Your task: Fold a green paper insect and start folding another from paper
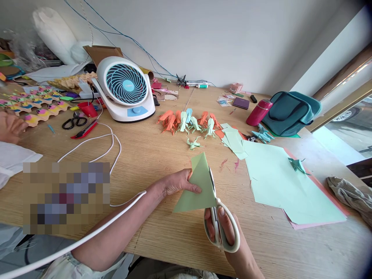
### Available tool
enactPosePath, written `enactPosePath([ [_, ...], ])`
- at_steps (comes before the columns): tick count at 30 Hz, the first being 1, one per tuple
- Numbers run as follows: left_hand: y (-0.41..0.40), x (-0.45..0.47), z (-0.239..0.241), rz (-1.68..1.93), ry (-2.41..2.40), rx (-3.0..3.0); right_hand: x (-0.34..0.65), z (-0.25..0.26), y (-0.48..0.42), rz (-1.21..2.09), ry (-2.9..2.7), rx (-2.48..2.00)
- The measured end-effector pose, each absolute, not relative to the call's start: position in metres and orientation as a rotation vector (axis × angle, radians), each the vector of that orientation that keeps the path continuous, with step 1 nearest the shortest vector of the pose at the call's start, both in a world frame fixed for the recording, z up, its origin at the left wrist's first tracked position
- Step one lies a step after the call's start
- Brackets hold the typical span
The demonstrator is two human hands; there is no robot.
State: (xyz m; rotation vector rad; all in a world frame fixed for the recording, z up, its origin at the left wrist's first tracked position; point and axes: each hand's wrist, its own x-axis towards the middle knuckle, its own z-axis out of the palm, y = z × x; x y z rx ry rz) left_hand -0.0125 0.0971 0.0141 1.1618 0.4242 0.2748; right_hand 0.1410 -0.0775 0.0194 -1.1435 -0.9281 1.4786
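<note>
1. Two hands worked over the wooden table (162,155), which spread out beyond them on every side and carried everything else.
2. Right of the right hand (232,240) lay a stack of pale green sheets (279,182) on a pink sheet, flat on the table and near the hand without touching it.
3. Well beyond the left hand (177,182), towards the wall, stood a white desk fan (126,87); its white cable (99,147) looped back across the table and ran just left of that forearm.
4. Beyond both hands, between them and the wall, sat a row of orange and green folded paper cranes (188,122), well apart from the cutting.
5. Between the two hands was the folded green paper (199,186), a triangle held just above the table. The left hand pinched it at its left edge, thumb on top, fingers underneath.
6. White-handled scissors (217,221) were gripped by the right hand, fingers clenched through the loops, blades pointing away from the body along the paper's right edge.
7. I judged the step in hand to be trimming that right edge. To do it well, the left hand should keep the layers pinched flat so they do not slip, the paper should be fed deep into the blades, and the cut should run in long strokes parallel to the edge, with the holding fingers left of the blade line.
</note>
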Motion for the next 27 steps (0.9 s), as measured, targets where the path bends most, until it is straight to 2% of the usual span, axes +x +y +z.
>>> enactPosePath([
  [27,0.094,-0.013,0.020,0.228,0.429,1.107,0.142,0.008,-0.078,1.422,-0.894,-1.215],
])
